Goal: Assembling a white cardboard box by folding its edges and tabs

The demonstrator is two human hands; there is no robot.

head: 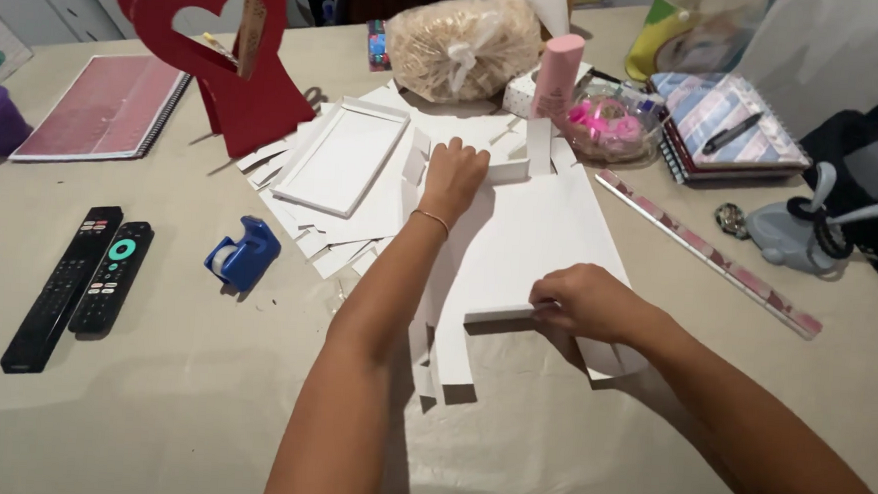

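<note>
A large white cardboard sheet (545, 238) with folded flaps lies in the middle of the table. My left hand (453, 176) presses on its far end, fingers curled over a raised flap. My right hand (584, 300) pinches the near folded edge of the same sheet. More white cut cardboard pieces (305, 232) lie under and to the left, with a shallow white box lid (342, 155) on top of them.
Blue tape dispenser (244, 253), two black remotes (77, 283), red heart stand (230, 61), pink notebook (106, 107), bag of straw filler (462, 43), pink tube (555, 75), bowl of pink ribbon (611, 126), patterned ruler (709, 253), scissors holder (800, 234), striped notebooks (726, 122).
</note>
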